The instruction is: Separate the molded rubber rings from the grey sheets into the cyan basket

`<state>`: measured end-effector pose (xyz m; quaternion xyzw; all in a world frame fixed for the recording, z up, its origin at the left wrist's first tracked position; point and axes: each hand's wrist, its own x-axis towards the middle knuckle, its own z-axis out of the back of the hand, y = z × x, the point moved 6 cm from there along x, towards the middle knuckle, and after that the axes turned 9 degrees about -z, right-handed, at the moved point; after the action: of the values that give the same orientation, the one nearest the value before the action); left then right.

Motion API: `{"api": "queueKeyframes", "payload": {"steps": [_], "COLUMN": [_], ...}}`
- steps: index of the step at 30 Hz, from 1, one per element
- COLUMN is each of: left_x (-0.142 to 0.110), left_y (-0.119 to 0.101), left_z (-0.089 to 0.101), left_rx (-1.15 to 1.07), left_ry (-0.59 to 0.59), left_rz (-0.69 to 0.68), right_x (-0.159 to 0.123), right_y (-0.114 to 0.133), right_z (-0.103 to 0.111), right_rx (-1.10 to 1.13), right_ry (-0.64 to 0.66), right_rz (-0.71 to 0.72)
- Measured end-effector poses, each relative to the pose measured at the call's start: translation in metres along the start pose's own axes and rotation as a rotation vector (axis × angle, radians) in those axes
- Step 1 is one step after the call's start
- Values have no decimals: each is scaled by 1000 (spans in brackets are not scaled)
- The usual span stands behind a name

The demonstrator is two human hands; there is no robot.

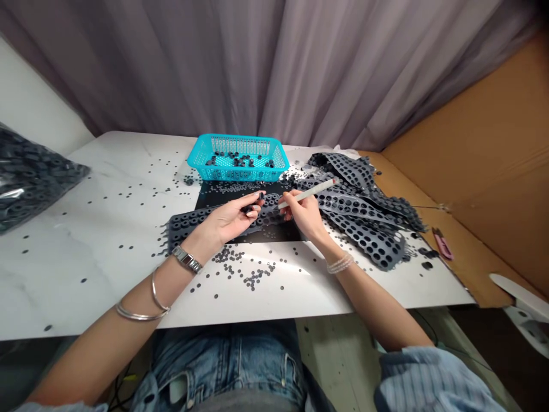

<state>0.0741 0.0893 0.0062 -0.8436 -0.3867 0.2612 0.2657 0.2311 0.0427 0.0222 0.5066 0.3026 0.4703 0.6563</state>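
My left hand (229, 220), wearing a watch, is closed with a small black rubber piece (260, 196) at its fingertips. Under it lies a dark grey rubber sheet (182, 226) with rows of raised round pieces. My right hand (303, 214) grips a white pen-like stick (315, 190) with a red spot at its upper end. Its lower tip points toward the sheet, close to the left fingers; whether it touches is unclear. Below the sheet, a black mat (210, 194) shows in part. Behind the hands stands a turquoise basket (238, 174) holding loose black pieces.
Rubber sheets full of holes (373, 240) are heaped at the right. Small black discs (255, 277) litter the white table (128, 286). A clear bag of dark parts (34, 177) is at far left. Pink-handled snips (442, 245) lie on cardboard (465, 269) at right.
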Motion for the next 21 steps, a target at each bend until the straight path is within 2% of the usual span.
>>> {"api": "queueKeyframes", "payload": {"steps": [6, 11, 15, 21], "left_x": [-5, -6, -2, 0], "left_y": [1, 3, 2, -4], "left_z": [-3, -4, 2, 12], "left_rx": [-32, -64, -99, 1], "left_ry": [-45, -63, -92, -105], "left_rz": [1, 56, 45, -6], "right_x": [0, 2, 1, -2], "right_y": [-1, -4, -5, -4], "right_z": [-2, -4, -7, -12], "right_rx": [9, 9, -4, 11], "right_ry": [-1, 7, 15, 50], "right_rz": [-16, -20, -15, 30]}}
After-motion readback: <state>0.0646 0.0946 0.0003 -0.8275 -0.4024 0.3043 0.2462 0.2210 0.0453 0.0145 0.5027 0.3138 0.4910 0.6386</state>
